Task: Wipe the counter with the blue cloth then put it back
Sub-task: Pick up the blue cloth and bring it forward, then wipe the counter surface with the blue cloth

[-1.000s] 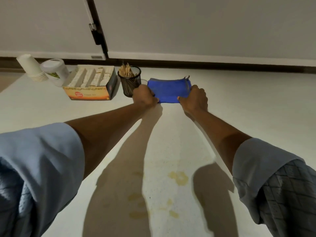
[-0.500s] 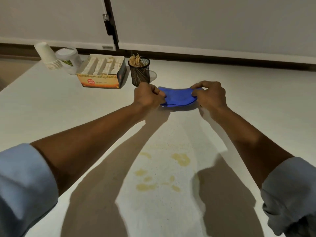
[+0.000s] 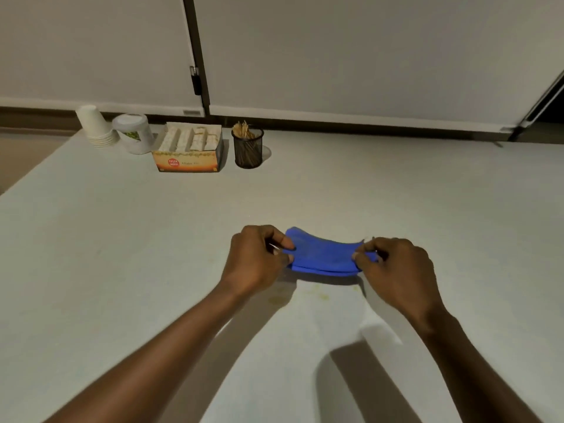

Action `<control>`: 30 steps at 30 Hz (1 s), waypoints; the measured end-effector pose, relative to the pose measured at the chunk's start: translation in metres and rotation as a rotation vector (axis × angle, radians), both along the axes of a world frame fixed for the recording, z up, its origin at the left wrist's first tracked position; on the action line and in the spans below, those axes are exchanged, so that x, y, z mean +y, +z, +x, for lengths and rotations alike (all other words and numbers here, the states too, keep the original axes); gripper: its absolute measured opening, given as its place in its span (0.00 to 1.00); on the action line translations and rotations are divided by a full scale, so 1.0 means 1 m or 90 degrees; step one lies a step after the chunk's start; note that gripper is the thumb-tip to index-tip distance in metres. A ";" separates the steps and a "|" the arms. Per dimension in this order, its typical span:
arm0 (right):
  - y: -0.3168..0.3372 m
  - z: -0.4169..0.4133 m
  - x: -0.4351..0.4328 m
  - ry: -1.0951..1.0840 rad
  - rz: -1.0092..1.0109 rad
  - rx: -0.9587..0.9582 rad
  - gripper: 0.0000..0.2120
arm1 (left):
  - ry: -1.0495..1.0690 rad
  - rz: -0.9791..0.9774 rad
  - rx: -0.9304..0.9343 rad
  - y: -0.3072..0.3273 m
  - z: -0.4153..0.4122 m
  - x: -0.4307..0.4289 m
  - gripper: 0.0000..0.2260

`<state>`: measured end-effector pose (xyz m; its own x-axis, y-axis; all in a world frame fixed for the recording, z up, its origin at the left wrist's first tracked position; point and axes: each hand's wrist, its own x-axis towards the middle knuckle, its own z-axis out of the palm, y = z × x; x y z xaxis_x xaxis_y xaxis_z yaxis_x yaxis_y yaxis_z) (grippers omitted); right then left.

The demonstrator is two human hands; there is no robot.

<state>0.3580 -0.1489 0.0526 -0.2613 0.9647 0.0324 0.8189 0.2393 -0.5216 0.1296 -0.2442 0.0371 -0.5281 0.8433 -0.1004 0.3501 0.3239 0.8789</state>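
A folded blue cloth hangs slightly sagging just above the white counter, stretched between both hands. My left hand pinches its left end and my right hand pinches its right end. Faint yellowish stains mark the counter right below and in front of the cloth, partly in the hands' shadow.
At the back left of the counter stand a stack of white paper cups, a white lidded tub, an open orange box of sachets and a black mesh holder of toothpicks. A white wall panel runs behind.
Both hands have lifted the blue cloth from its spot beside the mesh holder and drawn it toward me, over the stained part of the counter.
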 end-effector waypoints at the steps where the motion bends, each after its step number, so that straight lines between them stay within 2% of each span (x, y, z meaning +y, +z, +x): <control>1: 0.000 0.006 -0.017 -0.014 -0.002 -0.025 0.05 | -0.014 0.007 0.009 -0.001 0.007 -0.012 0.08; 6: -0.010 0.035 -0.100 -0.069 0.010 -0.101 0.11 | -0.095 -0.008 0.029 -0.013 0.038 -0.063 0.07; 10: -0.024 0.029 -0.144 -0.020 0.031 -0.276 0.32 | -0.121 -0.024 0.059 -0.025 0.059 -0.089 0.07; 12: -0.031 0.019 -0.152 0.029 -0.001 -0.220 0.38 | -0.123 -0.016 0.075 -0.028 0.064 -0.098 0.09; 15: -0.043 0.003 -0.153 0.101 -0.070 -0.060 0.47 | -0.125 -0.007 0.102 -0.029 0.066 -0.114 0.11; 16: -0.048 -0.002 -0.152 0.114 -0.088 -0.047 0.51 | -0.124 -0.010 0.128 -0.031 0.065 -0.120 0.11; 18: -0.062 -0.010 -0.146 0.141 -0.092 -0.106 0.55 | -0.123 -0.019 0.222 -0.038 0.059 -0.132 0.11; 21: -0.083 -0.022 -0.125 0.166 -0.036 -0.221 0.54 | -0.140 -0.128 0.371 -0.054 0.054 -0.148 0.21; 23: -0.089 -0.033 -0.107 0.163 -0.007 -0.242 0.50 | -0.145 -0.186 0.398 -0.060 0.052 -0.156 0.31; 27: -0.088 -0.051 -0.083 0.192 -0.013 -0.259 0.35 | -0.101 -0.180 0.410 -0.067 0.049 -0.166 0.44; 30: -0.090 -0.044 -0.105 0.283 0.008 -0.269 0.31 | -0.043 -0.164 0.438 -0.066 0.051 -0.174 0.48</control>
